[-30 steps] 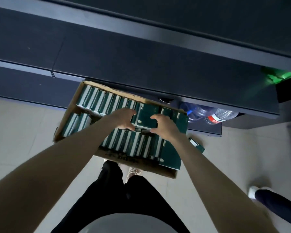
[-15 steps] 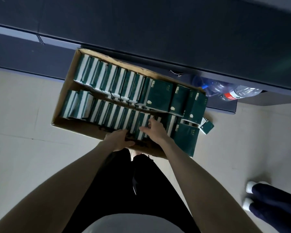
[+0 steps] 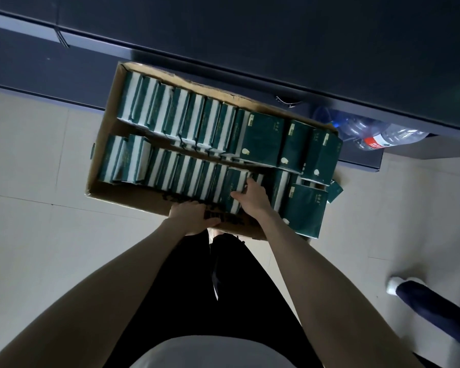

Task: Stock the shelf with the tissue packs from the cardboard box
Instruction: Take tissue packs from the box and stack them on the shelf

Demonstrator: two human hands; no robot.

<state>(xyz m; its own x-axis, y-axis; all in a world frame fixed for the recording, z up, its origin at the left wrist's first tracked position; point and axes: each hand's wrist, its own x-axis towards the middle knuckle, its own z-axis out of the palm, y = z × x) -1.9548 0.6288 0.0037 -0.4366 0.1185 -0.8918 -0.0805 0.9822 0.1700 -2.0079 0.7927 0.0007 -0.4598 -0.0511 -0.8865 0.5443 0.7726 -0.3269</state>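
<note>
An open cardboard box [image 3: 133,200] lies on the floor against the dark shelf [image 3: 303,49]. Two rows of dark green tissue packs [image 3: 186,123] with white edges stand in it. At the right end some packs [image 3: 263,139] lie tilted, showing their faces, and one [image 3: 303,211] leans over the box's corner. My left hand [image 3: 194,217] rests curled on the box's near wall. My right hand [image 3: 252,193] reaches into the near row, its fingers closed around one upright pack [image 3: 233,191].
Clear plastic bottles [image 3: 383,139], one with a red label, lie under the shelf to the right. A small green pack [image 3: 335,191] lies on the floor by the box's right corner. Another person's leg and white shoe [image 3: 398,285] stand at the lower right. My dark trousers are below the box.
Both hands have drawn back from the middle of the box to its near edge. The right hand has settled onto a pack in the near row; the view shifted slightly.
</note>
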